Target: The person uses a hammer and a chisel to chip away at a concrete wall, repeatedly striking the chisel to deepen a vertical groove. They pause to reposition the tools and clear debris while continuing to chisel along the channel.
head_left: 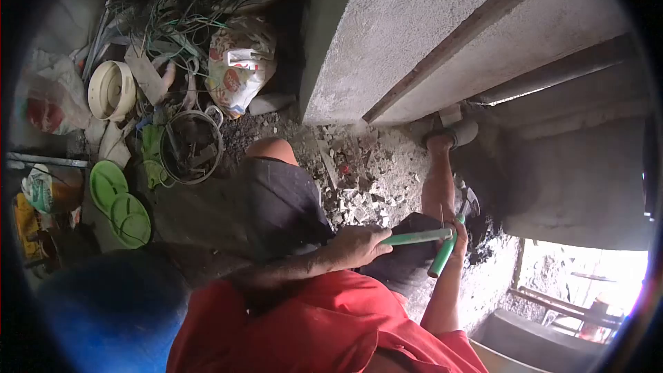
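Left hand (359, 245) clamped on green rod (418, 237), levelled toward wall (573, 193); right hand (460, 233) closed round green-handled hammer (443, 255), seemingly for striking.

A single camera on the person's head looks steeply down past the red shirt (311, 324) and a knee (273, 148) to the rubble floor (366, 179). Its wide, rounded lens leaves the corners dark. The left hand (356, 245) on a rod (414, 237) and the right hand (458, 233) on a green handle (442, 257) lie close under it, low and right of centre. Clutter (173, 62) fills the far left, a concrete wall (414, 21) the far right, and a daylit opening (587, 283) the near right.
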Tool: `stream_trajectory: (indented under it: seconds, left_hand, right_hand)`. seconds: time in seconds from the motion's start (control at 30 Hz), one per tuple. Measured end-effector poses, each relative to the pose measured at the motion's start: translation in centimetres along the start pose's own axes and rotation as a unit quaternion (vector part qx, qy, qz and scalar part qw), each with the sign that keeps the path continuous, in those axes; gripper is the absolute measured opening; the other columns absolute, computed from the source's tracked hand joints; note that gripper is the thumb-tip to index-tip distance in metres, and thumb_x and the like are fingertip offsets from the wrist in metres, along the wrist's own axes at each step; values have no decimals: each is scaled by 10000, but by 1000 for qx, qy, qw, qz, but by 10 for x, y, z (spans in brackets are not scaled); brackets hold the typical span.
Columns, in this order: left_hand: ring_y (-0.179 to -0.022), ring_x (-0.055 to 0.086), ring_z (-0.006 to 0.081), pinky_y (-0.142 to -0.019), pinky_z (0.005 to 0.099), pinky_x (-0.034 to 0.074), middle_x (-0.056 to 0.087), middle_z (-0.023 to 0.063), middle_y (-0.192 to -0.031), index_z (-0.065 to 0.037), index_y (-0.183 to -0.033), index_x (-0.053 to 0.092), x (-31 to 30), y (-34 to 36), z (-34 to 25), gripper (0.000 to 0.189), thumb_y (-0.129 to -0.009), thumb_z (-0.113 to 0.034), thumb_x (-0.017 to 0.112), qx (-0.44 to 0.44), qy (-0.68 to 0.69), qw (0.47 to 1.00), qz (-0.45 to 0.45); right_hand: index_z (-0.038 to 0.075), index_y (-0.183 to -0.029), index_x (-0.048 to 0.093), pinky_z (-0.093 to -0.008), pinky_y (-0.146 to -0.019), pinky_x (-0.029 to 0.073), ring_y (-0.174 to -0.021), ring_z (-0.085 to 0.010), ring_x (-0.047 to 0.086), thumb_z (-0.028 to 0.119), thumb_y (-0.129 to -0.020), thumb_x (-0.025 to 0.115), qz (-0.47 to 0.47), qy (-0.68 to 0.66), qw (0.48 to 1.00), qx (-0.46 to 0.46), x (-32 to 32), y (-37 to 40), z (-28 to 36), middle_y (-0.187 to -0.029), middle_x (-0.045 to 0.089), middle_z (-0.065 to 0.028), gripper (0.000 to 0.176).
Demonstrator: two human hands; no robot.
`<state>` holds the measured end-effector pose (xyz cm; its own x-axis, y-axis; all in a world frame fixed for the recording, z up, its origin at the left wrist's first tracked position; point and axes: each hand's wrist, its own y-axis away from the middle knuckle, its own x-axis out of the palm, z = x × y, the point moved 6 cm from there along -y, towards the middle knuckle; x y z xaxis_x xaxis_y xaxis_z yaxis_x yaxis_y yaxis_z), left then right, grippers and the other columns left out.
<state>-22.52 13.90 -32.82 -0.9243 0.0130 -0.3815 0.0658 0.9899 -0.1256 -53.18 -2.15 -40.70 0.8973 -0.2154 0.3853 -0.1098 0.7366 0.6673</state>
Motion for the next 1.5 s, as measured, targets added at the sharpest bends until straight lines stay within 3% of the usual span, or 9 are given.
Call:
stream_trajectory:
  seconds: [0.43,0.53,0.63,0.97,1.03,1.27,1.4,1.43,1.5]
  left_hand:
    - [-527,615,293,-473,430,473,571,114,-615,-52,-899,554,-86,-91,27,441,-1018,-472,487,-38,-132,974,-180]
    - [-540,627,302,-485,432,484,581,121,-614,-41,-958,579,-99,-118,18,431,-1017,-460,500,-12,-131,966,-221]
    - [-565,644,340,-503,436,496,596,147,-613,-28,-982,596,-105,-139,13,420,-1020,-436,504,-4,-108,956,-274]
    - [-633,620,443,-552,488,468,599,225,-662,0,-947,582,-85,-177,72,443,-1033,-425,491,-68,-77,943,-316]
    - [-649,627,443,-565,482,474,602,229,-671,6,-981,603,-87,-170,64,479,-1030,-454,482,-84,-36,950,-299]
    - [-581,613,398,-548,471,470,602,190,-645,5,-924,594,-91,-170,76,492,-1023,-466,493,-88,-36,958,-270]
    - [-547,616,370,-523,462,463,610,175,-637,7,-902,583,-90,-171,74,464,-1028,-432,498,-70,-50,962,-258]
    - [-542,620,364,-514,459,460,611,174,-635,8,-904,584,-90,-172,69,448,-1030,-414,500,-61,-106,962,-243]
    - [-556,622,375,-535,464,467,609,181,-635,10,-912,589,-101,-176,73,432,-1036,-391,486,-132,-47,961,-237]
  right_hand:
    - [94,-1076,507,-280,-478,483,-563,-128,548,121,-907,643,49,243,960,-130,99,42,1,-726,524,-23,219]
    - [54,-1014,555,-268,-470,447,-511,-115,525,145,-900,637,66,342,899,-267,125,55,18,-666,549,-29,167]
    - [33,-957,581,-264,-499,426,-554,-94,522,178,-860,634,-19,505,823,-260,161,90,48,-683,556,-7,182]
    - [17,-925,588,-268,-486,403,-535,-86,517,619,-955,533,89,436,794,-414,191,120,74,-616,531,-12,605]
    - [9,-907,571,-276,-489,390,-535,-93,505,664,-944,501,60,444,737,-505,188,115,84,-613,518,-7,659]
    - [3,-856,573,-280,-498,401,-587,-112,541,587,-965,533,128,380,669,-626,221,107,79,-652,556,-20,595]
    - [-16,-998,602,-266,-596,467,-694,-123,605,425,-972,582,60,469,678,-563,230,7,41,-748,601,-35,442]
    - [-36,-1051,619,-372,-618,502,-698,-309,672,366,-977,605,-10,614,608,-504,252,3,43,-767,697,-166,408]
    - [-2,-972,602,-281,-568,456,-636,-119,570,338,-993,560,33,541,701,-463,245,-21,45,-700,562,-20,343]
